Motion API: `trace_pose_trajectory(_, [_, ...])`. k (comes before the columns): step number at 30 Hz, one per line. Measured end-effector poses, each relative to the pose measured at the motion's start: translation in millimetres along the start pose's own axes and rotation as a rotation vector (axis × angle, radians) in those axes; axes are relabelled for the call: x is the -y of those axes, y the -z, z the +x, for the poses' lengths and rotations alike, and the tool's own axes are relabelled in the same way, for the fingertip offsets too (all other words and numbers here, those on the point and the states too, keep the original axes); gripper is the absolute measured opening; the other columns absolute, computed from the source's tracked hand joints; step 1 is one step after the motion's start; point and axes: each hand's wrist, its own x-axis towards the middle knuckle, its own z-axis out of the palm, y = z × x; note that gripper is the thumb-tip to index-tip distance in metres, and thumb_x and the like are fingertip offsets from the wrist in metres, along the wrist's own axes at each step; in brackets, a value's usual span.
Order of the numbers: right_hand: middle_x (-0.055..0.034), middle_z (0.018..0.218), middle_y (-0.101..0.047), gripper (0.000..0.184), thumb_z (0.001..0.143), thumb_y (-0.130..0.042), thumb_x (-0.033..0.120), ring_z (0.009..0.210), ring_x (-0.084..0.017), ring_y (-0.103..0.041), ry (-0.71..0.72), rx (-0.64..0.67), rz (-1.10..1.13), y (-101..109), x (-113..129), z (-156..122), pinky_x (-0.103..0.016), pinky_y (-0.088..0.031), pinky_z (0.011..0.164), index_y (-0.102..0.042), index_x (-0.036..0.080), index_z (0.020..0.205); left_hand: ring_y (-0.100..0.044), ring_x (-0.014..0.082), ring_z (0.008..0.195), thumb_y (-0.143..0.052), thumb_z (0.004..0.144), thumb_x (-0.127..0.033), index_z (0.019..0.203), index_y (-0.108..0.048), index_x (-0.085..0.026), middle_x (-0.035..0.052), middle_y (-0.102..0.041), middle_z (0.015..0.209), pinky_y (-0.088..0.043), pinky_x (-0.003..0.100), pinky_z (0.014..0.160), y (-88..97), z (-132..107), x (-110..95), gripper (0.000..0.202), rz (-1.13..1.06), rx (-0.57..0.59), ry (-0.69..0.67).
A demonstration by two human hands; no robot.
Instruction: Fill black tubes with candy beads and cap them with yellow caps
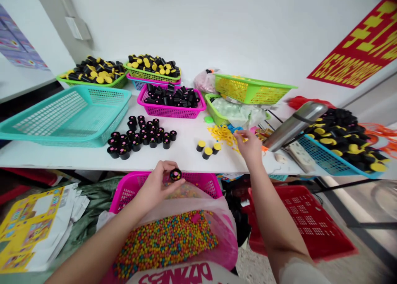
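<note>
My left hand (161, 180) grips a small black cylinder (175, 174) with its open end up; a pink spot and several coloured beads show inside. Below it, many coloured beads (167, 236) lie in a clear plastic bag inside a pink basket (127, 193). My right hand (249, 145) is closed at the edge of a pile of yellow rings (221, 133), thumb and fingertips together; what they hold, if anything, is too small to make out. Left of it stand several black cylinders with yellow caps (207, 153). Further left is a group of uncapped black cylinders (141, 135).
At the back, a magenta basket (170, 111) holds black cylinders, with green baskets of capped ones behind. A teal basket (68, 118) stands left. On the right are a metal flask (294, 124) and a blue basket (328, 155). A red crate (304, 222) sits below.
</note>
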Motion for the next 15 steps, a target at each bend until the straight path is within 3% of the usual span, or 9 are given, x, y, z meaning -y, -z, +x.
trace_pose_trajectory(2, [-0.0083, 0.086, -0.065, 0.031, 0.092, -0.050, 0.045, 0.071, -0.015, -0.058, 0.006, 0.024, 0.146, 1, 39, -25, -0.029, -0.044, 0.065, -0.062, 0.017, 0.100, -0.060, 0.0159, 0.098, -0.063, 0.087, -0.027, 0.101, -0.036, -0.023, 0.0087, -0.056, 0.109, -0.050, 0.034, 0.083, -1.2, -3, -1, 0.031, -0.060, -0.034, -0.071])
trace_pose_trajectory(3, [-0.0049, 0.079, -0.063, 0.034, 0.095, -0.043, 0.048, 0.061, -0.012, -0.053, 0.000, 0.096, 0.380, -1, 61, -41, -0.026, -0.042, 0.057, -0.060, 0.019, 0.101, -0.060, 0.0159, 0.099, -0.061, 0.088, -0.026, 0.105, -0.035, -0.023, 0.0088, -0.056, 0.110, -0.049, 0.034, 0.084, -1.7, -4, 0, 0.032, -0.079, -0.040, -0.105])
trace_pose_trajectory(5, [-0.0018, 0.077, -0.061, 0.036, 0.096, -0.041, 0.051, 0.054, -0.010, -0.047, 0.001, 0.383, 0.679, -8, 103, -75, -0.025, -0.040, 0.052, -0.060, 0.022, 0.101, -0.058, 0.0170, 0.102, -0.058, 0.091, -0.025, 0.112, -0.033, -0.024, 0.0092, -0.056, 0.111, -0.048, 0.036, 0.087, -2.1, -7, 1, 0.033, -0.080, -0.043, -0.159])
trace_pose_trajectory(8, [-0.0053, 0.091, -0.060, 0.035, 0.093, -0.048, 0.049, 0.059, -0.009, -0.050, 0.067, 0.626, 0.748, -23, 147, -114, -0.024, -0.042, 0.053, -0.066, 0.020, 0.089, -0.056, 0.0190, 0.107, -0.056, 0.093, -0.029, 0.121, -0.030, -0.025, 0.0099, -0.053, 0.115, -0.047, 0.038, 0.089, -1.5, -13, 7, 0.038, -0.028, -0.108, -0.219])
trace_pose_trajectory(11, [-0.0056, 0.094, -0.061, 0.031, 0.091, -0.053, 0.045, 0.057, -0.008, -0.050, -0.047, 0.669, 0.778, -37, 160, -128, -0.023, -0.040, 0.048, -0.068, 0.019, 0.096, -0.053, 0.0205, 0.112, -0.051, 0.094, -0.035, 0.123, -0.028, -0.025, 0.0112, -0.049, 0.121, -0.046, 0.039, 0.091, -0.2, -18, 14, 0.038, -0.003, -0.131, -0.245])
trace_pose_trajectory(15, [-0.0031, 0.091, -0.061, 0.027, 0.083, -0.065, 0.042, 0.055, -0.007, -0.048, -0.107, 0.630, 0.807, -51, 154, -129, -0.021, -0.038, 0.045, -0.071, 0.021, 0.099, -0.050, 0.0221, 0.116, -0.047, 0.096, -0.039, 0.125, -0.025, -0.025, 0.0129, -0.046, 0.124, -0.045, 0.041, 0.093, -0.2, -22, 19, 0.039, -0.007, -0.087, -0.208])
